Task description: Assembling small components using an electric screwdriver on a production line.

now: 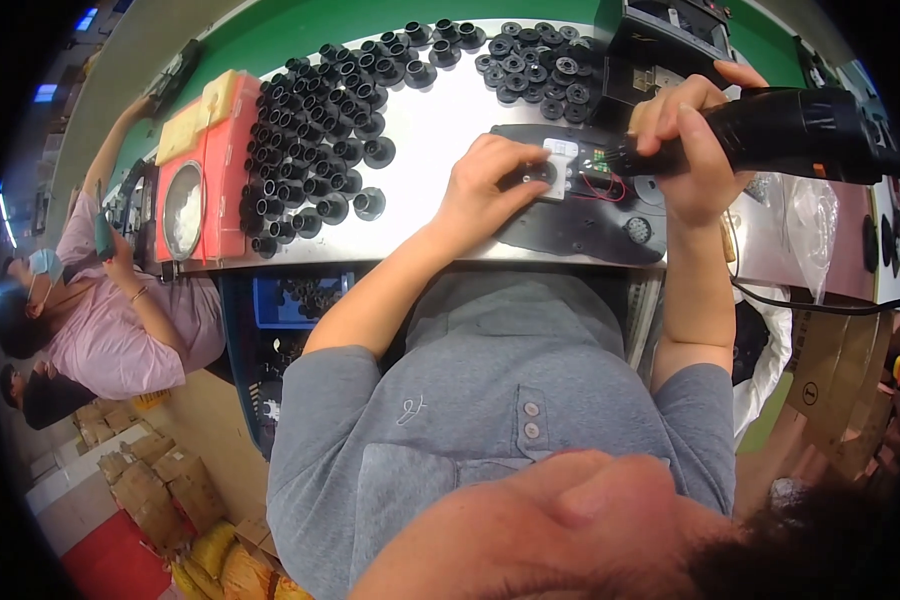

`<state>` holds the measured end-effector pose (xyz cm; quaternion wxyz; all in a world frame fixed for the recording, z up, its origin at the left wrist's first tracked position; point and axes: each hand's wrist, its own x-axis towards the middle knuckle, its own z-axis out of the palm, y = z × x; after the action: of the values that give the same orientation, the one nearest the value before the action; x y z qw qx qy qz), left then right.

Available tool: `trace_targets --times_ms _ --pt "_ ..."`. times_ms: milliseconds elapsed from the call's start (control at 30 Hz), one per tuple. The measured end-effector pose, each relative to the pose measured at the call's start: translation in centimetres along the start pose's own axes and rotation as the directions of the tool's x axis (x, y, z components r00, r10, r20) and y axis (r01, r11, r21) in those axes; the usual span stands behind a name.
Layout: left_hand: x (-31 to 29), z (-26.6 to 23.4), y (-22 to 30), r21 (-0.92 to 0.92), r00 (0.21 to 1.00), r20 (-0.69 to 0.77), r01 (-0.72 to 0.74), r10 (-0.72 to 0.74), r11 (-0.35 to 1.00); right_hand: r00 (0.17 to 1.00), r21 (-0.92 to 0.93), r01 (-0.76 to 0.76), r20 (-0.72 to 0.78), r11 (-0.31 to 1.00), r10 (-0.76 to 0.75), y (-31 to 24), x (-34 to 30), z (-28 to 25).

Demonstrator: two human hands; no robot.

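Observation:
My right hand [695,135] wraps round a long, bulky black device [800,130] with an orange mark, raised over the right side of the bench. Its narrower end points left, toward a small green circuit board [599,160] with thin red wires [602,188]. Close by on the left, my left hand [495,182] rests low over a dark mat [570,228], thumb and fingers closing round a small dark round part [536,173]. Those fingertips lie against a white rectangular piece [560,165]. Exactly how the part is gripped is partly hidden by the fingers.
Several black flanged tubes [320,130] stand in rows left of the mat; black ring-shaped parts [538,62] are piled behind it. A pink-red bin [232,180] stands at the left, a black box-shaped apparatus [660,45] at the back right. A co-worker [120,310] sits at far left.

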<state>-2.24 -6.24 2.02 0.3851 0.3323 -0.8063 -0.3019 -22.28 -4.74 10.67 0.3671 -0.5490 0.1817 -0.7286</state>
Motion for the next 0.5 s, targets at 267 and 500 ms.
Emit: trace_targets --times_ms 267,500 --pt "0.1 0.4 0.7 0.056 0.998 0.018 -0.061 0.060 0.997 0.997 0.025 -0.016 0.073 1.000 0.014 0.7 -0.2 1.7" --pt "-0.3 1.0 1.0 0.133 1.000 -0.004 0.014 -0.013 0.991 0.991 0.046 -0.067 0.119 0.997 0.061 1.2 -0.7 2.1"
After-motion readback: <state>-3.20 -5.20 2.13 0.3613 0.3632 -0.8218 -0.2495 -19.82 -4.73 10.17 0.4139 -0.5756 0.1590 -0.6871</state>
